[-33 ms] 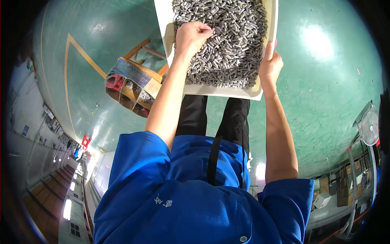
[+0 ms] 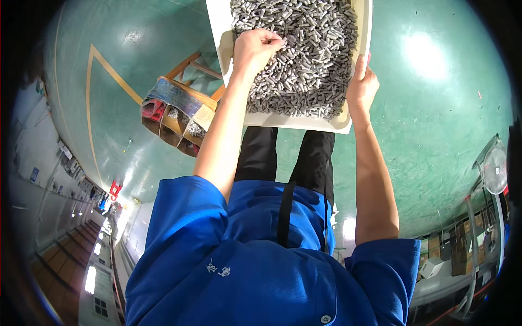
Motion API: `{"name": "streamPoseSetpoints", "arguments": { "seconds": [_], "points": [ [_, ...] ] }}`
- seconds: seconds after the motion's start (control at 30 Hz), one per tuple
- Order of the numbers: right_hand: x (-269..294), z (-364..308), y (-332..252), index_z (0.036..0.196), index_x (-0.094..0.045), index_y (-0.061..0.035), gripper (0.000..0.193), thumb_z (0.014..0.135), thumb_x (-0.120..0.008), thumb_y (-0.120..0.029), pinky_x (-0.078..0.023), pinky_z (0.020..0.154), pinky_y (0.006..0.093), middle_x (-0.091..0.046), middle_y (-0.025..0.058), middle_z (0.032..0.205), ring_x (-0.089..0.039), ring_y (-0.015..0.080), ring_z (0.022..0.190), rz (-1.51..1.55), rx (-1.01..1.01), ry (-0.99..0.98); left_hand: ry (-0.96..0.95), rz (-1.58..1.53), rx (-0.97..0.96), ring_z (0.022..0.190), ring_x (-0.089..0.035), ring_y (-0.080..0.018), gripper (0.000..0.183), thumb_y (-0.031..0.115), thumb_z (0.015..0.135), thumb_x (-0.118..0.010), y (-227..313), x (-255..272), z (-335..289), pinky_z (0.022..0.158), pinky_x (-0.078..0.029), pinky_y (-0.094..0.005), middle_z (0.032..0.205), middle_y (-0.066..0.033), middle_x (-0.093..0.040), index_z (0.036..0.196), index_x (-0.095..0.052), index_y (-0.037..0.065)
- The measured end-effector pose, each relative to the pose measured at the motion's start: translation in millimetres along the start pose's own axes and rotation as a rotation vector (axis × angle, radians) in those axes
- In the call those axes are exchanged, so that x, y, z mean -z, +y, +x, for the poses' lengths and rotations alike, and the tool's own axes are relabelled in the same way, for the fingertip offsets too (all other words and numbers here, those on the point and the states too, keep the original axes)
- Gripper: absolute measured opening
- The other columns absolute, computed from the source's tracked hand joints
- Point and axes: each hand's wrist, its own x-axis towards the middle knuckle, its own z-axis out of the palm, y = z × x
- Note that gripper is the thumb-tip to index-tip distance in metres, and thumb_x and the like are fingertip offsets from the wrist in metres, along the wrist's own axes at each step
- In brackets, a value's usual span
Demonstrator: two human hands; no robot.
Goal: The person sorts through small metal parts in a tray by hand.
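A shallow off-white tray lies in front of me, its far end outside the picture. A thick layer of small grey metal-looking cylinders covers its bottom, lying in all directions. My left hand is over the left part of the heap, thumb and fingers pinched together; whatever lies between the fingertips is too small to make out. My right hand grips the tray's right rim, thumb on top and the other fingers mostly hidden beneath and outside it.
Left of the tray stands a wooden stool beside a divided cardboard box holding red material and silvery pieces. A yellow line crosses the green floor. At the far right are a fan and stacked cartons.
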Motion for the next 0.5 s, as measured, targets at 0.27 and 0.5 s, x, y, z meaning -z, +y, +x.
{"name": "streamPoseSetpoints", "arguments": {
  "seconds": [0.27,0.5],
  "points": [
    [-1.7,0.5,6.7,0.076,-0.058,0.0012,0.053,0.087,-0.038,-0.046,-0.04,0.06,0.0434,-0.053,0.0224,0.062,-0.052,0.0388,0.061,-0.015,-0.04,-0.01,-0.052,0.3,-0.169,0.055,-0.054,-0.0144,0.012,0.019,0.067,-0.07,15.8,0.6,-23.0,0.052,-0.043,-0.0279,0.059,-0.0023,-0.055,0.078,-0.067,0.017],
    [-0.7,-2.1,4.8,0.076,-0.058,0.0014,0.053,0.087,-0.038,-0.046,-0.04,0.06,0.0435,-0.053,0.0225,0.063,-0.052,0.0386,0.061,0.001,-0.038,-0.009,-0.114,0.27,-0.167,0.058,-0.054,-0.0093,0.01,0.018,0.07,-0.069,20.5,0.7,-22.0,0.054,-0.043,-0.0231,0.067,-0.0001,-0.06,0.078,-0.066,0.013]
  ]
}}
